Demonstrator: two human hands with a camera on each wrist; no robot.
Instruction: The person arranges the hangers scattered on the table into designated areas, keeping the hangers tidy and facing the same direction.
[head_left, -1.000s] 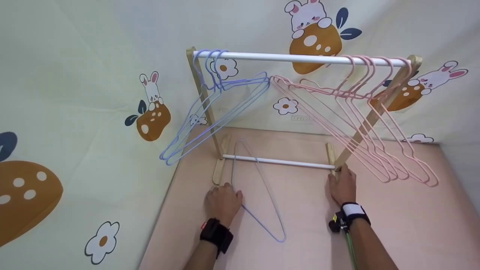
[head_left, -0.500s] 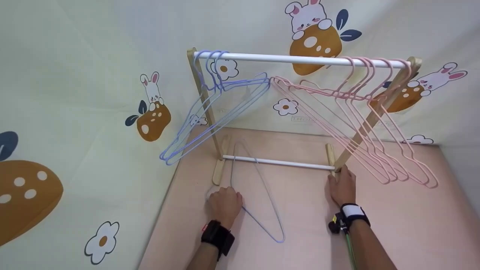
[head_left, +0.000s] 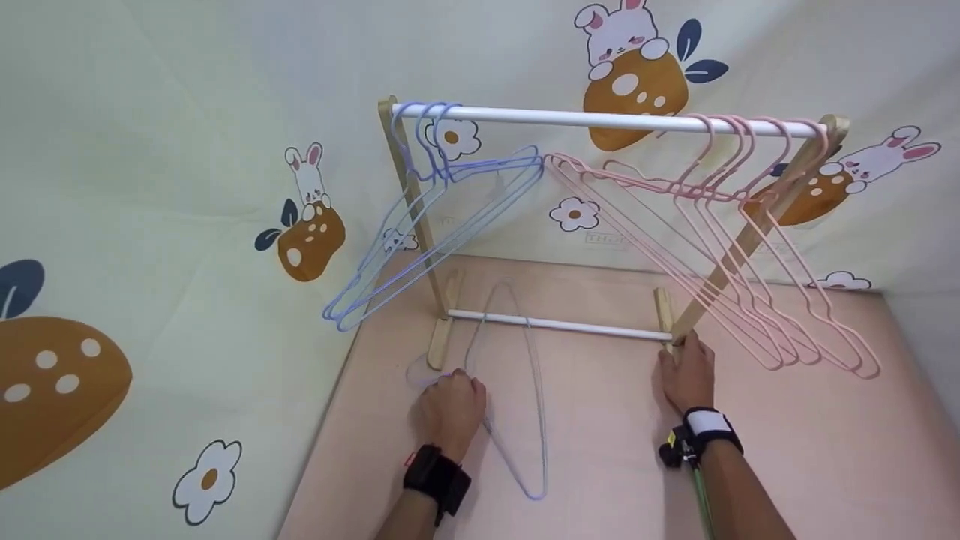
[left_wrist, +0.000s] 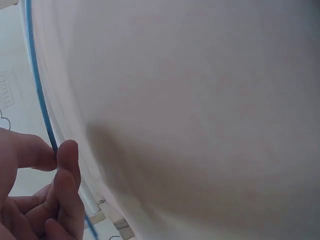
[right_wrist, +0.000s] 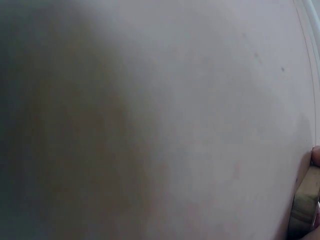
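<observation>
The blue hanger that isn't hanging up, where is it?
In the head view the loose blue hanger lies on the pink floor in front of the rack, left of middle. The left hand pinches it by its hook end.

faint boxed print on the wall sheet (head_left: pixel 607 238), too small to read, no other text

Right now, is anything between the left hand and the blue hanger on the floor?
No. The left hand already pinches the blue hanger; the left wrist view shows its wire between thumb and finger.
</observation>
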